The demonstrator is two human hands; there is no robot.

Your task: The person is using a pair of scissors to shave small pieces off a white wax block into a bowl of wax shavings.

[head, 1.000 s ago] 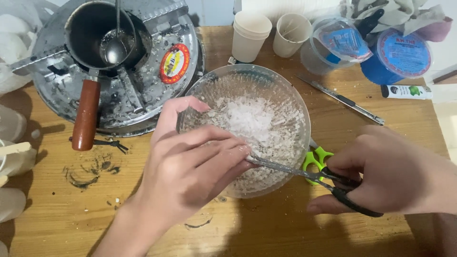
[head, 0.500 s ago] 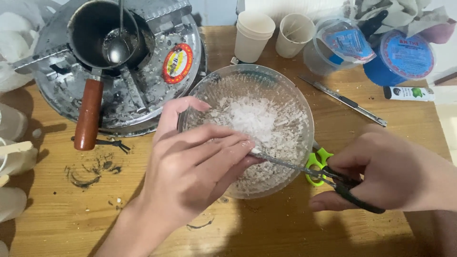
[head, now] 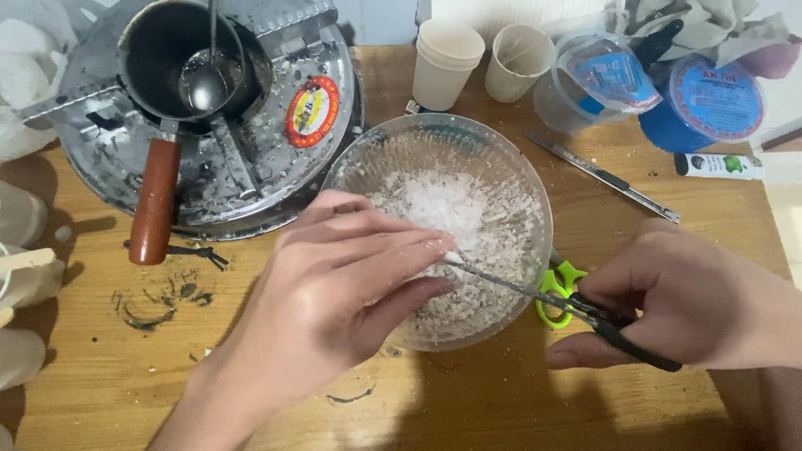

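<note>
1. The left hand (head: 334, 292) lies over the near left rim of the clear bowl (head: 535, 209), fingers stretched out side by side and pinched lightly at the tips on something small; what it pinches is hidden behind the fingers.
2. The right hand (head: 693, 305) is closed around the dark handles of a pair of scissors (head: 576, 307), which have a green inner loop; the thin blades reach from this hand leftward over the bowl rim to meet the left fingertips (head: 439, 245).
3. Just under and beyond the left fingertips, the bowl holds a heap of white flakes (head: 443, 205), with crumbs stuck up its inner wall.
4. The bowl stands on a wooden table (head: 468, 401), between the two hands.
5. Left of the left hand, dark scorch rings (head: 154, 305) mark the wood.
6. Beyond the left hand sits a round metal stove tray (head: 276, 179), carrying a small dark pot (head: 167, 42) with a reddish wooden handle (head: 154, 200) and a ladle (head: 205, 83) inside.
7. Beyond the bowl stand two paper cups (head: 447, 63), one a stack.
8. Beyond the right hand lies a slim metal knife (head: 601, 175), then a clear tub (head: 593, 79), a blue-lidded tub (head: 710, 104) and a small white tube (head: 718, 165).
</note>
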